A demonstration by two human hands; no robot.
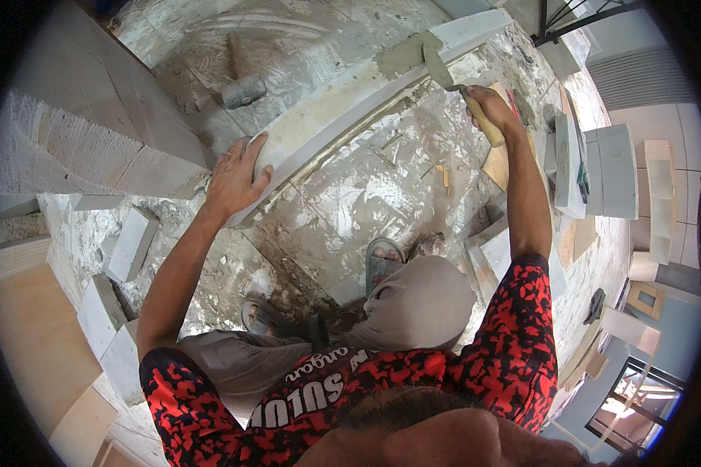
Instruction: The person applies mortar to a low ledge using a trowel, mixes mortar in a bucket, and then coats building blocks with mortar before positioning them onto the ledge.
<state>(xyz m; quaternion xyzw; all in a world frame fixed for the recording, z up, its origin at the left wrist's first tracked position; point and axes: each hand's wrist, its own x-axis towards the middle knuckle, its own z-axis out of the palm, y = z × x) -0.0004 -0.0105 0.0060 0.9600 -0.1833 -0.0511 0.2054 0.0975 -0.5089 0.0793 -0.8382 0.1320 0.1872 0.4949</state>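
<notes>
Trowel (439, 71) in the right hand (491, 107), at the far part of a long pale slab (319, 117).
The right arm reached well forward, nearly straight, its fingers closed around the wooden handle (486, 124), whose butt stuck out back toward the person; the blade's tip met the edge of a grey mortar patch (397, 57), though how firmly it pressed could not be told; the left arm stretched forward too, its hand (237, 177) spread and gripping nothing, laid over the slab's near end, fingers forward, thumb out to the side; a mallet (243, 92) lay beyond the slab.
</notes>
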